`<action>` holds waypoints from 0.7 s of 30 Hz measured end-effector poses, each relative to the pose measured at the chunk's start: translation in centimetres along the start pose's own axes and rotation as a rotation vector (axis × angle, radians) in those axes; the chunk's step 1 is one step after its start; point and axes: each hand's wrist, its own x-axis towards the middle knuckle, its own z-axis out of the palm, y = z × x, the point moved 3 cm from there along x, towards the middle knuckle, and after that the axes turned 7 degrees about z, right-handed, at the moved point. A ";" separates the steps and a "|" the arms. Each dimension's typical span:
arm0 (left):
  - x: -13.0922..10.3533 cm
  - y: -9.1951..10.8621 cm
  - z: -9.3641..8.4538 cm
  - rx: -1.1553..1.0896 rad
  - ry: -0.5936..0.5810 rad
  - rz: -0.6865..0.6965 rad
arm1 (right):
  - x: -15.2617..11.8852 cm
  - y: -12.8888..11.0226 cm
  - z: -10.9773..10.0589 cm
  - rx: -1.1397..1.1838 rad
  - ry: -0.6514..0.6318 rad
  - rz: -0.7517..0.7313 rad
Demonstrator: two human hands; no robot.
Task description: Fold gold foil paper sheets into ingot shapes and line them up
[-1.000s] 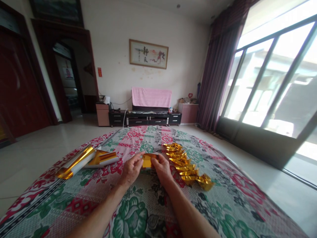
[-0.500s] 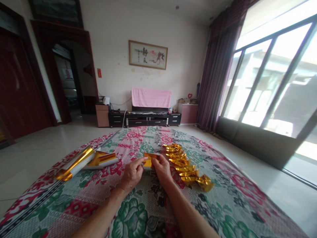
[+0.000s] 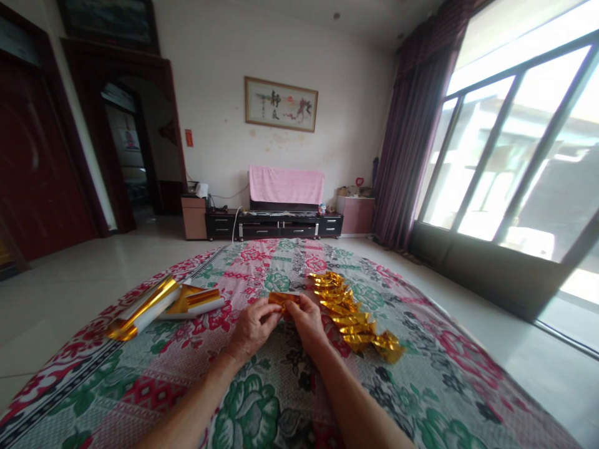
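Between my two hands is a small sheet of gold foil paper (image 3: 279,298), bent over along its near side. My left hand (image 3: 253,327) pinches its left part between thumb and fingers. On its right part, my right hand (image 3: 306,318) grips with the thumb on top. The fingers hide much of the sheet's near edge. Close by on the right lies a row of folded gold foil pieces (image 3: 353,321), overlapping one another on the patterned cloth (image 3: 248,405).
Left of my hands lie a roll of gold foil paper (image 3: 147,305) with a white underside and some loose curled gold sheets (image 3: 199,299). Beyond the cloth stand a low black cabinet (image 3: 281,231) and a screen under a pink towel (image 3: 286,184).
My left hand's fingers have closed in toward the right hand. The gold sheet, flatter and more exposed before, is now folded over and narrower. The row and the roll have stayed put.
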 end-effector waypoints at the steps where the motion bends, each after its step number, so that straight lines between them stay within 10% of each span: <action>1: 0.0 0.2 -0.1 -0.017 0.013 -0.011 | -0.1 -0.1 0.1 0.011 -0.011 0.016; 21: 0.2 -0.2 -0.6 -0.236 0.055 -0.230 | -0.4 -0.5 0.3 0.026 -0.072 0.058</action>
